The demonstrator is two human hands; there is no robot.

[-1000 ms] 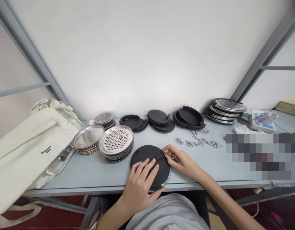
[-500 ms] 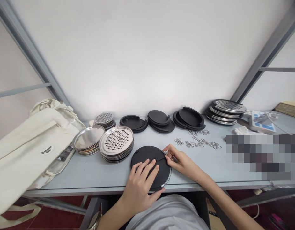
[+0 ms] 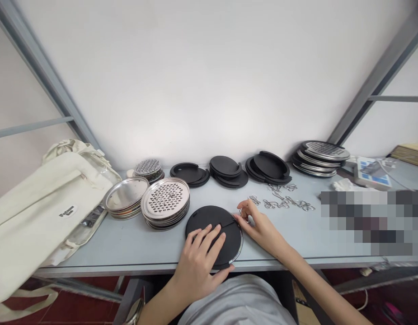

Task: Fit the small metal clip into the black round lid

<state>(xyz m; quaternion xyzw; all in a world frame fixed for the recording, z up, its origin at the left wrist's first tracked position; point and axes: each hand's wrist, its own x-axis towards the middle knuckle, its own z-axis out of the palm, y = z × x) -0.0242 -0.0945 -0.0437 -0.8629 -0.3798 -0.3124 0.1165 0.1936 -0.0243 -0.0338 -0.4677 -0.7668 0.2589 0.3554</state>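
Note:
A round black lid (image 3: 209, 219) with a metal rim lies on the grey table (image 3: 134, 246) near its front edge. My left hand (image 3: 198, 262) rests flat on the lid's near half, fingers spread and open. My right hand (image 3: 258, 225) sits at the lid's right edge, fingers pinched on a small metal wire clip (image 3: 243, 213) beside the slot in the lid.
Several loose wire clips (image 3: 283, 201) lie right of my hand. Stacks of perforated metal discs (image 3: 165, 198), plain metal plates (image 3: 124, 194), black lids (image 3: 229, 170) and assembled lids (image 3: 320, 155) line the table. A cream bag (image 3: 42, 203) is at the left.
My right hand has lifted slightly and shifted right from the lid's slot, holding the clip up off the lid edge. The left hand stays put.

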